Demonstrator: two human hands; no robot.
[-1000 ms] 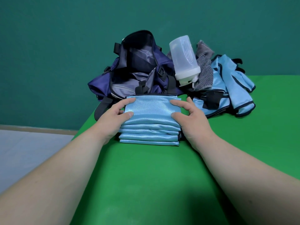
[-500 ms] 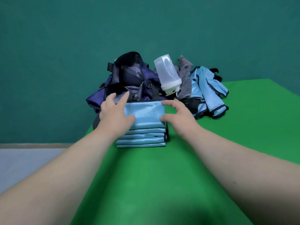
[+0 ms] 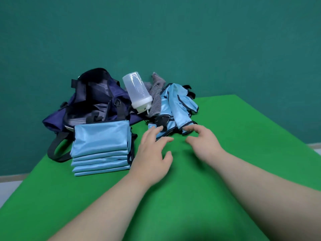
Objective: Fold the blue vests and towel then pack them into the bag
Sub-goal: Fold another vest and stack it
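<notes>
A stack of several folded light-blue vests (image 3: 101, 146) sits at the left of the green table, just in front of an open navy bag (image 3: 93, 103). To the right lies a crumpled heap of unfolded blue vests (image 3: 175, 108) with black trim, and a grey towel (image 3: 156, 94) is bunched behind it. My left hand (image 3: 152, 153) hovers with spread fingers, its fingertips at the near edge of the heap. My right hand (image 3: 203, 141) reaches toward the heap's near end with fingers loosely curved and nothing in it.
A translucent white shaker bottle (image 3: 137, 92) leans upside down between the bag and the towel. The bag's black strap (image 3: 57, 150) loops over the table's left edge. The green table (image 3: 225, 171) ends at the left and far right, with a teal wall behind.
Both hands have let go of the folded stack and moved right toward the unfolded heap. The view has shifted, with the stack now at the left.
</notes>
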